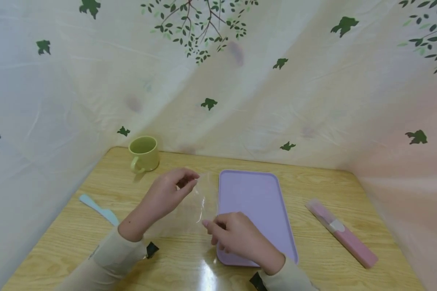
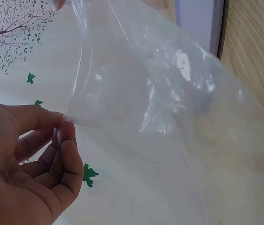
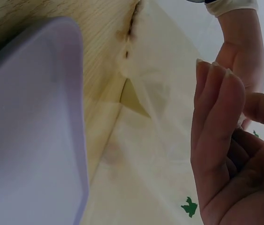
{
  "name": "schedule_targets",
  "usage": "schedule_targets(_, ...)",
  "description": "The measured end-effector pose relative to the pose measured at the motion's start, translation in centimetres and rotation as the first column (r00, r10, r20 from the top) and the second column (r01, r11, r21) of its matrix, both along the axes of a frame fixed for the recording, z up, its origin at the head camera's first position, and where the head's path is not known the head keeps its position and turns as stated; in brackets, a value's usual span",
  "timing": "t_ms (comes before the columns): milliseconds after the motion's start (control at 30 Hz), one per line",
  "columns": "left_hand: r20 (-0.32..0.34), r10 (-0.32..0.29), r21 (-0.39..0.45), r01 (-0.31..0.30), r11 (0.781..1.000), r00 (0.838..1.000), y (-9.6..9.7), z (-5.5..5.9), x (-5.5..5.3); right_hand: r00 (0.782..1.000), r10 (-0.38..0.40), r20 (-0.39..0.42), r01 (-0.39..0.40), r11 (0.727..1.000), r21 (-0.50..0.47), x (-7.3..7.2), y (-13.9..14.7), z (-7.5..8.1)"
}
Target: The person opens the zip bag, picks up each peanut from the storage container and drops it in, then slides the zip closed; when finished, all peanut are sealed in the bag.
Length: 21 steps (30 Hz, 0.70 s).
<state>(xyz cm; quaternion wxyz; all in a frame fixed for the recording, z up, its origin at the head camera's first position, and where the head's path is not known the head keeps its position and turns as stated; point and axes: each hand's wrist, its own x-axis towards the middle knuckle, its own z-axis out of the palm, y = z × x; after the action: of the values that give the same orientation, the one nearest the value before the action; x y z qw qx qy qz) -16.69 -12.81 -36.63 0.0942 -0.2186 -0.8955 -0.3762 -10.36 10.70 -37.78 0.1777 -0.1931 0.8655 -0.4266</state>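
Note:
A clear plastic bag (image 1: 202,202) spreads between my two hands above the table. At its upper edge, my left hand (image 1: 169,190) pinches the film between thumb and forefinger. My right hand (image 1: 236,236) grips the same bag lower down with thumb and forefinger, over the left side of a lilac tray (image 1: 253,194). The left wrist view shows the bag (image 2: 155,108) stretched and shiny beyond the left fingertips (image 2: 65,123). In the right wrist view, the fingers (image 3: 216,112) hide much of the right hand's pinch, and the tray (image 3: 24,126) lies beside that hand.
A green mug (image 1: 147,157) stands at the back left of the wooden table (image 1: 175,258). The light blue knife (image 1: 100,209) lies at the left, partly behind my left forearm. Right of the tray lies a slim pink case (image 1: 353,242) with a whitish band. A leaf-patterned curtain (image 1: 240,129) surrounds the table.

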Motion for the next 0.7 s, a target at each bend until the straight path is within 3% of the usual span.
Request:
schedule_targets(300, 0.036, 0.026, -0.035, -0.024, 0.999, 0.999, 0.4, 0.0, -0.4, 0.997, 0.018, -0.075, -0.022, 0.998, -0.05, 0.0, -0.3, -0.2)
schedule_targets(433, 0.114, 0.008, -0.029, -0.005, 1.0, 0.993, 0.3, 0.2, -1.8, 0.995, 0.022, -0.098, -0.027, 0.999, -0.044, 0.1, -0.4, -0.1)
schedule_targets(500, 0.168, -0.039, -0.015, 0.042, 0.999, 0.985, 0.1, 0.4, -3.1, 0.992, 0.031, -0.12, -0.035, 0.999, -0.032, 0.1, -0.3, 0.0)
schedule_targets(600, 0.263, -0.155, -0.001, 0.161, 0.987, 0.952, -0.4, 0.4, -5.4, 0.987, 0.046, -0.154, -0.05, 0.999, -0.022, 0.2, -0.3, 0.0)
schedule_targets(700, 0.371, -0.276, 0.044, 0.28, 0.959, 0.887, -1.1, 0.2, -7.4, 0.981, 0.054, -0.186, -0.058, 0.998, -0.014, 0.3, -0.4, 0.1)
